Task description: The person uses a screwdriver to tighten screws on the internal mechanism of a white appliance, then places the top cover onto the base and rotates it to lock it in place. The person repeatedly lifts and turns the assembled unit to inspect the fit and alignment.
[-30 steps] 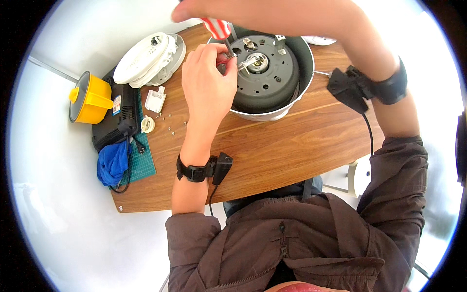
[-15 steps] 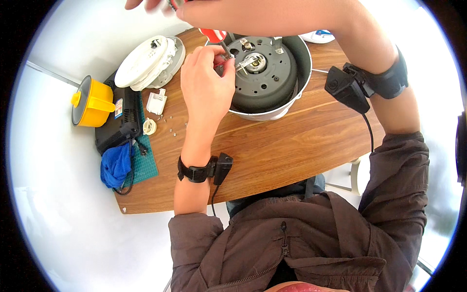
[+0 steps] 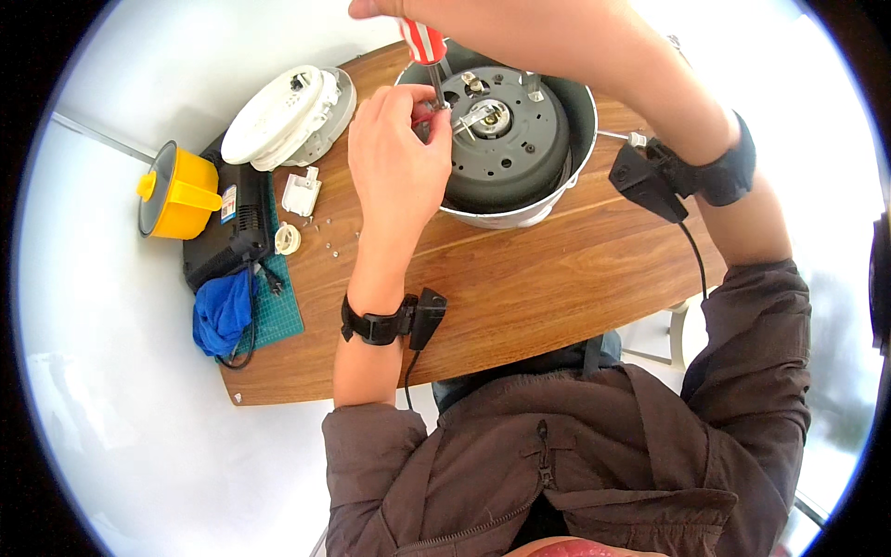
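A screwdriver with a red and white handle stands nearly upright, its shaft pointing down into a round pot-like appliance body. My right hand grips the top of the handle; the upper picture edge cuts off most of its fingers. Beside the shaft's lower end, my left hand is closed in a pinch. A bit of red shows between its fingers, but what they hold is mostly hidden. Inside the body sits a dark grey round metal plate with holes, and a silver bracket near its centre.
White plastic covers lie back left, near a small white part, a cream ring and several screws. Farther left are a yellow pot, a black case, a blue cloth and a green mat.
My right hand and forearm have shifted, with the hand farther right and higher, partly out of the picture. The screwdriver handle has moved slightly right and up. My left hand has hardly moved.
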`<action>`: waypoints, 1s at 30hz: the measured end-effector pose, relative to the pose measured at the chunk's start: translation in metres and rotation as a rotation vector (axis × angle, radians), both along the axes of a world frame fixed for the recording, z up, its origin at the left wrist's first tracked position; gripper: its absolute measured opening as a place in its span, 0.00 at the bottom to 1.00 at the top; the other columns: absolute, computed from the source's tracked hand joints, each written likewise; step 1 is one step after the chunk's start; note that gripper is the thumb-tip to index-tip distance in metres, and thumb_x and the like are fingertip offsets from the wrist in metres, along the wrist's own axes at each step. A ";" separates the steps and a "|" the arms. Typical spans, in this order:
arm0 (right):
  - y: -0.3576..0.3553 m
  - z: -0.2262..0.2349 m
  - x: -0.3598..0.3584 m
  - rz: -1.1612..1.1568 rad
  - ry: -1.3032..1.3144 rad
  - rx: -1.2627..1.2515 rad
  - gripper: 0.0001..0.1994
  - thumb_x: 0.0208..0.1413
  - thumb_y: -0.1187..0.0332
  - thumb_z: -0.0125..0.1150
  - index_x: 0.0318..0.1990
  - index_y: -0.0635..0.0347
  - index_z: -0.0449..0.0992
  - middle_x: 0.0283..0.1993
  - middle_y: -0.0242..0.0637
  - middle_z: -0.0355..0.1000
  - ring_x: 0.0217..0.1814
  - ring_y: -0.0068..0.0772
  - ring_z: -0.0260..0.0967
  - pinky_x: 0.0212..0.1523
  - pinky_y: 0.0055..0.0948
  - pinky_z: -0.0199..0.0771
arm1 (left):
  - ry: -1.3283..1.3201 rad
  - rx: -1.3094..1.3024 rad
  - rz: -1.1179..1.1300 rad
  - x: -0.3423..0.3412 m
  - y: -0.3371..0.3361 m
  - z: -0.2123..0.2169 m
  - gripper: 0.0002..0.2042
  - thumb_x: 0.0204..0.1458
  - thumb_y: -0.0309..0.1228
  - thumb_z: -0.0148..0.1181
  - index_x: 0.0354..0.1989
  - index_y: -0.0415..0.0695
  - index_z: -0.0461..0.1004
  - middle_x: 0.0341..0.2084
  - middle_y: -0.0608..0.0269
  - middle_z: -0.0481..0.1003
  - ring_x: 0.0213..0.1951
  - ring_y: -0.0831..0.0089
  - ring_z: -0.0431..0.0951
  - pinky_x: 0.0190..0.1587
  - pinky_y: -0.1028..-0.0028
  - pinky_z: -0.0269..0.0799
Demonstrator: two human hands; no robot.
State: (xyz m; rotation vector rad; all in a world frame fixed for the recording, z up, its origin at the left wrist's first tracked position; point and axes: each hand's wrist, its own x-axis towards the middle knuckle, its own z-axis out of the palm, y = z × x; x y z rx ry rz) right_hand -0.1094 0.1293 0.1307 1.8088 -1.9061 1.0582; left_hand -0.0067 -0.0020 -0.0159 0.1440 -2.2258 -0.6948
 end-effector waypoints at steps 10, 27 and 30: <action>0.013 0.007 0.014 -0.014 -0.050 0.012 0.20 0.64 0.67 0.60 0.59 0.66 0.66 0.45 0.57 0.75 0.43 0.58 0.75 0.45 0.45 0.77 | -0.020 0.009 0.007 0.001 0.000 -0.001 0.09 0.50 0.26 0.68 0.39 0.42 0.78 0.30 0.62 0.77 0.35 0.62 0.77 0.43 0.62 0.70; -0.001 -0.008 0.009 0.108 0.061 -0.062 0.20 0.62 0.71 0.60 0.60 0.66 0.66 0.39 0.55 0.72 0.43 0.58 0.74 0.43 0.48 0.74 | -0.038 0.025 0.009 0.000 0.002 0.001 0.09 0.49 0.25 0.69 0.38 0.40 0.77 0.30 0.60 0.77 0.36 0.60 0.76 0.44 0.61 0.69; 0.016 -0.002 0.016 0.238 -0.030 -0.043 0.21 0.63 0.70 0.59 0.61 0.66 0.64 0.42 0.56 0.73 0.45 0.59 0.74 0.45 0.48 0.74 | -0.034 0.016 0.006 0.002 0.000 0.001 0.09 0.49 0.25 0.68 0.38 0.40 0.77 0.30 0.61 0.77 0.36 0.61 0.76 0.43 0.62 0.69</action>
